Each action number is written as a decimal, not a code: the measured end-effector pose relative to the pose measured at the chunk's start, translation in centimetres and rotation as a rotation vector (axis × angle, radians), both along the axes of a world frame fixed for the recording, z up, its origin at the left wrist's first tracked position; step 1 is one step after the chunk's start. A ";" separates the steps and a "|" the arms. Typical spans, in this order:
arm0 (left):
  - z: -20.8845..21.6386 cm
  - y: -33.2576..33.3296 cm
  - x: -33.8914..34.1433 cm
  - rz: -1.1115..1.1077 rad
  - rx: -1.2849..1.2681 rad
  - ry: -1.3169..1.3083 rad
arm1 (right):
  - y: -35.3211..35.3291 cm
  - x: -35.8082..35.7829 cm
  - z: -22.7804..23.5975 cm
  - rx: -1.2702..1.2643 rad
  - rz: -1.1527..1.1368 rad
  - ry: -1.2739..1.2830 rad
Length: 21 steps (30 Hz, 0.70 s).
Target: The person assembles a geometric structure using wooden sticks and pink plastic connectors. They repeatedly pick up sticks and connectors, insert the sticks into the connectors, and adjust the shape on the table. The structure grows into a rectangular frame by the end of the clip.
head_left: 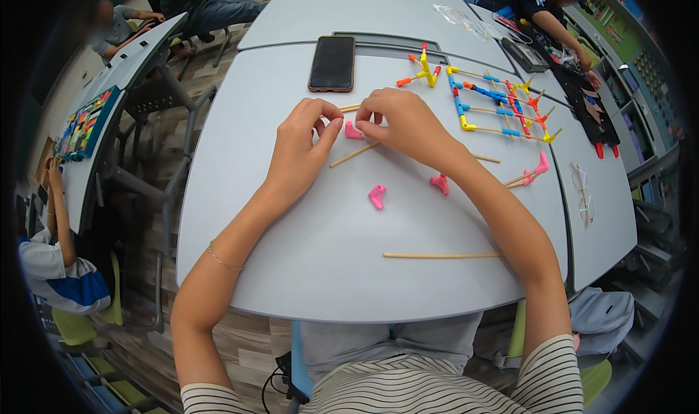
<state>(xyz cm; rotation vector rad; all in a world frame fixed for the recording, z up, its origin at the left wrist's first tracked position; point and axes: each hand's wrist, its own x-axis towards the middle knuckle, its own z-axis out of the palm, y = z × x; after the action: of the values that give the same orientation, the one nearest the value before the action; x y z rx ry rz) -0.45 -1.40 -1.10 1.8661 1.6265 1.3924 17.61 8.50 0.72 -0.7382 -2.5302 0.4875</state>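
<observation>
Above the middle of the white table, my left hand (302,148) is closed in a pinch, thumb against fingertips. My right hand (408,126) faces it with fingers curled and closed. A short piece of thin wooden stick (350,109) spans the gap between both hands' fingertips; its ends are hidden by the fingers. Just below it, beside the right fingertips, is a pink elbow connector (352,130); whether a finger touches it I cannot tell. Another wooden stick (352,155) lies slanted on the table, partly under my right hand. Nearer me rest two pink connectors (376,196), (439,184).
A long stick (443,255) lies near the front edge. Rightward are sticks with pink connectors (537,168), a colourful stick-and-connector frame (502,108) and glasses (582,194). A phone (332,64) and a small yellow-red assembly (424,70) lie farther back. Other people sit around.
</observation>
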 end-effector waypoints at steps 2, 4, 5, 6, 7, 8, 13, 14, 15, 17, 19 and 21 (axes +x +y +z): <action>0.1 -0.2 0.4 -0.014 -0.005 0.006 | -1.1 1.8 0.7 -0.096 -0.015 0.065; -0.1 -0.5 0.8 -0.030 0.009 0.055 | -2.1 3.1 1.5 -0.174 -0.040 0.091; -0.2 -0.7 0.9 -0.040 0.027 0.100 | -2.5 3.6 2.0 -0.203 -0.057 0.082; -0.3 -0.8 1.1 -0.050 0.045 0.144 | -2.8 4.2 2.3 -0.233 -0.075 0.074; -0.4 -0.8 1.3 -0.037 0.051 0.176 | -3.1 4.7 2.4 -0.205 -0.076 0.069; -0.8 -0.8 1.5 -0.023 0.057 0.208 | -3.4 5.2 2.4 -0.177 -0.077 0.063; -0.7 -0.4 1.2 0.014 -0.010 0.221 | -5.2 8.4 1.7 -0.041 -0.100 0.118; -0.6 -0.4 1.0 0.013 -0.035 0.220 | -5.7 9.1 1.9 -0.069 -0.122 0.114; -0.4 -0.4 0.7 0.012 -0.060 0.219 | -6.0 9.7 2.1 -0.098 -0.143 0.109; -0.6 -0.3 0.4 -0.016 -0.033 0.218 | -6.3 11.0 2.2 -0.193 -0.201 0.079; -0.7 -0.2 0.3 -0.041 0.004 0.218 | -6.6 11.7 1.9 -0.248 -0.209 0.074; -0.7 -0.1 0.4 -0.063 0.053 0.220 | -6.8 12.1 1.5 -0.262 -0.168 0.093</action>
<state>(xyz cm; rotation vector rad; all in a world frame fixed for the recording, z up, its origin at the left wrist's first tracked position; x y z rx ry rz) -0.08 -1.49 -1.79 2.1470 1.6263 1.2535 29.70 1.73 2.21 -0.9898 -2.3186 0.7844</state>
